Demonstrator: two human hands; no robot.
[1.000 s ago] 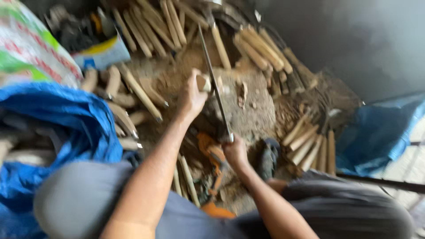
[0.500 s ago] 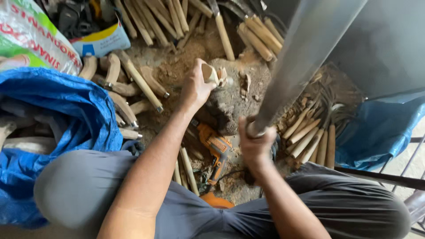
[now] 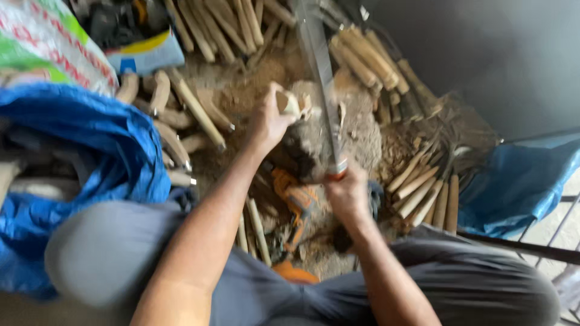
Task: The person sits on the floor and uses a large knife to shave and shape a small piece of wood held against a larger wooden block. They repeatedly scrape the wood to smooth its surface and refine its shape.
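Gripping a small pale wood piece (image 3: pixel 289 102) between fingers and thumb, the left hand (image 3: pixel 270 121) holds it down on the top of a rough chopping block (image 3: pixel 356 130). The piece stands at the near left part of the block's top, poking out above the closed fingers, so the hand wraps its lower half and the pale cut end shows free.

The right hand (image 3: pixel 345 194) is closed tight around the orange-ringed handle end of a long blade (image 3: pixel 320 78). The blade runs up and away from that fist, blurred, slanting slightly to the left, and passes just beside the wood piece on its right side; whether the edge touches the piece cannot be told through the blur. The fist sits near the front edge of the block, lower in the view than the left hand and a little to its right.

Around the block, sawdust and chips cover the ground. Many pale wooden sticks (image 3: pixel 368 57) lie in rows beyond and to the right of it, with more at the left near a crumpled blue tarp (image 3: pixel 78 145). An orange power tool (image 3: pixel 299 202) lies on the ground between the two forearms. The person's grey trousers (image 3: pixel 471 284) fill the bottom of the view.
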